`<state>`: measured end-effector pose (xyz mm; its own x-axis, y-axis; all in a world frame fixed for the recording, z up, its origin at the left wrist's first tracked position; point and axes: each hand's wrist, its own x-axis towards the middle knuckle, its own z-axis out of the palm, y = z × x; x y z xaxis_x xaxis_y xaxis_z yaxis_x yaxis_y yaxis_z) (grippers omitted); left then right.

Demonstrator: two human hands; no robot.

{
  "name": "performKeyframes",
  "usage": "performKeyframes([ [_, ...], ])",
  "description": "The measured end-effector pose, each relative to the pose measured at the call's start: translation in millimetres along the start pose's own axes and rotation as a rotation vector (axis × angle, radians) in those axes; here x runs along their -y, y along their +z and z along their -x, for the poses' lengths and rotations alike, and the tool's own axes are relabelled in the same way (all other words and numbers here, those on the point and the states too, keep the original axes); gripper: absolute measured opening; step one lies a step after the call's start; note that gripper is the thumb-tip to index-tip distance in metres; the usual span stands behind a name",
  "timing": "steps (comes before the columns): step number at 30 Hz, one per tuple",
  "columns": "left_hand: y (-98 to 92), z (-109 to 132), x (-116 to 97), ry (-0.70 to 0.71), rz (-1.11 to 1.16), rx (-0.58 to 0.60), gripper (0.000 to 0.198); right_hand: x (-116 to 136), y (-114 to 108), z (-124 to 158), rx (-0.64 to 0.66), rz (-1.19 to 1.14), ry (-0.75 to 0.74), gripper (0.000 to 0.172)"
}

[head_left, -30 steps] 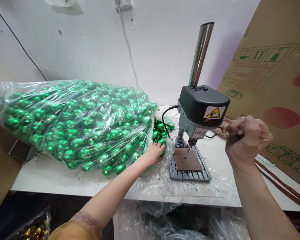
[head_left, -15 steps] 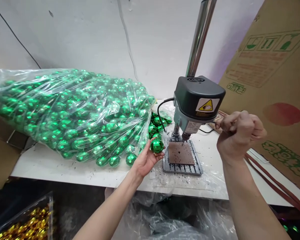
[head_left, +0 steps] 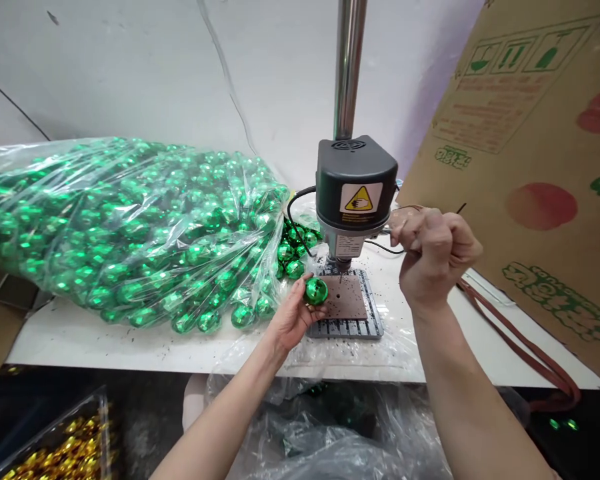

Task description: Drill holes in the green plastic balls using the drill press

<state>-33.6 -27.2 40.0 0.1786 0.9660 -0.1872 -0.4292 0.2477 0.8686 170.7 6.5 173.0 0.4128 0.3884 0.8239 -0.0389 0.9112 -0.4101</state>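
A shiny green faceted ball [head_left: 316, 291] rests in the fingers of my left hand [head_left: 295, 317], at the left edge of the drill's base. My right hand [head_left: 433, 250] is closed around the feed handle [head_left: 386, 231] on the right side of a small bench drill press [head_left: 356, 180]. Its bit points down over a brown board [head_left: 347, 299] with a small hole, which lies on the slotted grey base [head_left: 373, 328]. Dark shavings are scattered around it. Just behind my left hand, loose green balls [head_left: 295, 252] spill from the mouth of a clear plastic bag [head_left: 145, 227] full of them.
A large cardboard box [head_left: 530, 167] leans at the right, with a brown strap [head_left: 520, 353] in front of it on the white table [head_left: 105, 347]. Clear plastic sheeting [head_left: 340, 427] hangs below the front edge. Gold balls [head_left: 65, 447] fill a container at lower left.
The view has shifted, so the drill press appears further left. My left hand has brought the green ball closer to the brown board. My right hand stays on the handle.
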Motion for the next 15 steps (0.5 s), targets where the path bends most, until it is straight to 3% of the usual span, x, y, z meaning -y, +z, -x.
performKeyframes([
  [6, 4.8, -14.4, 8.0, 0.229, -0.245, -0.061, 0.061, 1.0, 1.8, -0.8, 0.007, -0.02, 0.004, 0.045],
  [10, 3.5, -26.1, 17.4, 0.303, -0.42, -0.071, 0.063, 2.3, 1.8, -0.6, 0.014, 0.003, -0.005, 0.046],
  [15, 2.0, -37.4, 27.0, 0.346, -0.484, -0.072, 0.066, 3.1, 2.2, -0.2, 0.018, 0.004, -0.004, 0.046],
])
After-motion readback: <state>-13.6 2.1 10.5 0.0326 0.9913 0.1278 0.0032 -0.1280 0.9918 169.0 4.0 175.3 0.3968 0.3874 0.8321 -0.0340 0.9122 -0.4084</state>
